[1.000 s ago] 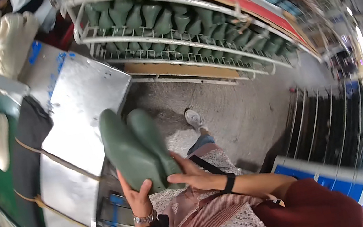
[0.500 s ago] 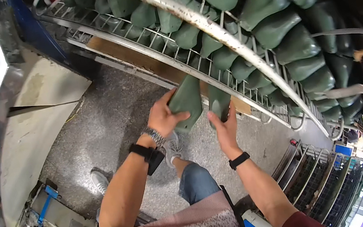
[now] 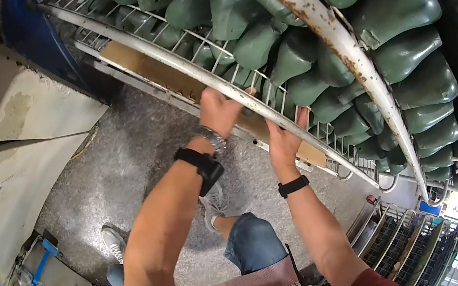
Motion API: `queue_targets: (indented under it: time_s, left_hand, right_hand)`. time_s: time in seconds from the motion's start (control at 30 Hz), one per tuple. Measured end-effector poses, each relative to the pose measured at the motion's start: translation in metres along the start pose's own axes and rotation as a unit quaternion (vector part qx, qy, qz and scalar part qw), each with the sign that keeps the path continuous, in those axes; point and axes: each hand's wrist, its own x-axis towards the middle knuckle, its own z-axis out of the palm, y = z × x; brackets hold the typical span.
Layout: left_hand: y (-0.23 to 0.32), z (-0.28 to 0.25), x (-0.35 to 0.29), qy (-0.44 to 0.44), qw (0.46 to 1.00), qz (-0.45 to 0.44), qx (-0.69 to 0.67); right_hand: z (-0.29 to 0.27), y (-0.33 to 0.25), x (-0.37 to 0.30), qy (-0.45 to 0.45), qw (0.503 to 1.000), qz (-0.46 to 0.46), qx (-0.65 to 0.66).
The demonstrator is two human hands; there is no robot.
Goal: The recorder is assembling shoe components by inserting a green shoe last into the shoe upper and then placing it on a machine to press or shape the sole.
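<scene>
Where the rail crosses left hand and right hand, both are partly hidden.

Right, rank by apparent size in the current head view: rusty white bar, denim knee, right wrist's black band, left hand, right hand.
1. Rusty white bar
2. Denim knee
3. Left hand and right hand: partly hidden, too alike to rank
4. Right wrist's black band

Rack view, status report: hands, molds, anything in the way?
Left hand, right hand at white rail; grips unclear. Green shoe molds crowd rack. Rail partly blocks view of right hand.
</scene>
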Motion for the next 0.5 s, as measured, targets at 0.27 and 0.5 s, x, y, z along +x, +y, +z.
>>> queue_targets:
  time_s: [0.27, 0.5]
  left_hand:
    - [-0.031, 0.035, 0.033, 0.135, 0.971, 0.155, 0.121]
    - [-0.014, 0.036, 0.039, -0.039, 0.929, -0.108, 0.352]
  right_hand:
    - [0.001, 0.005, 0.007, 0.110, 0.993, 0.018, -0.040]
    - [-0.032, 0.001, -0.034, 0.113, 0.992, -0.002, -0.050]
